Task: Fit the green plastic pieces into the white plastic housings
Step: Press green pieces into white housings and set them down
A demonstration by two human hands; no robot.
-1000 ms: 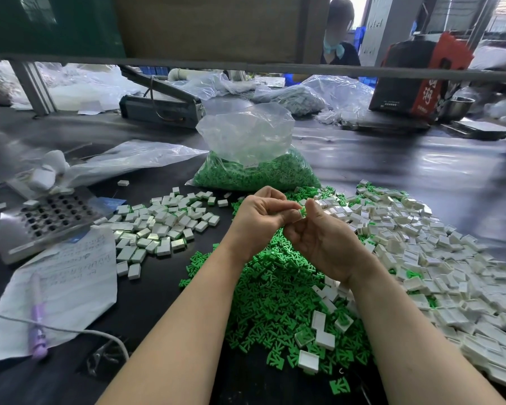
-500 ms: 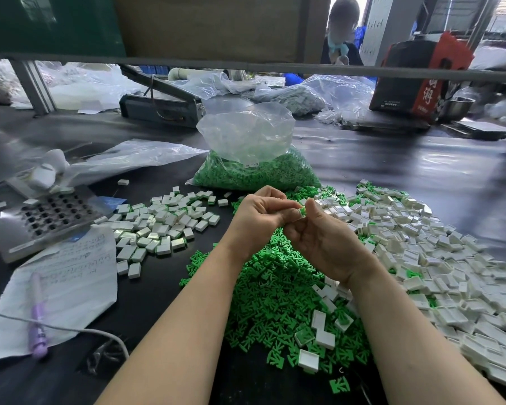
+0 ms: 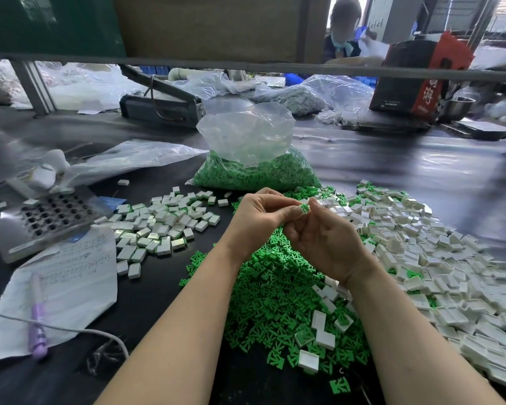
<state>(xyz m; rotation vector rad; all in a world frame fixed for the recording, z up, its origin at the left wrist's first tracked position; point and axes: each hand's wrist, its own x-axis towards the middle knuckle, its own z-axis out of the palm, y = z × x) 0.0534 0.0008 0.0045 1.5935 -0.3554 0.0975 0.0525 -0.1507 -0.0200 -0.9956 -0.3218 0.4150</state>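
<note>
A small white housing (image 3: 304,208) with green showing in its open face sits pinched between the two hands, held up above the heap of loose green pieces (image 3: 275,290) in the middle of the dark surface (image 3: 421,171). The left hand (image 3: 257,222) has its fingers curled in and its thumb laid against the part; the right hand (image 3: 329,242) is turned palm toward the wearer, fingertips closing on the same part from the other side. So each hand's grip is closed on that one housing (how far the green insert is seated I can't make out at this size).

The risk from here, to my eye, is a piece going in crooked: pressed off-square, it could jam or pop out and vanish into the pile below. A slip would also drop it among identical parts.

Both forearms reach in from the near edge and converge, wrists bent inward, hands touching. Empty white housings (image 3: 438,258) spread to the right; a smaller group of filled housings (image 3: 158,229) lies left, and a bag of green pieces (image 3: 254,171) stands beyond.
</note>
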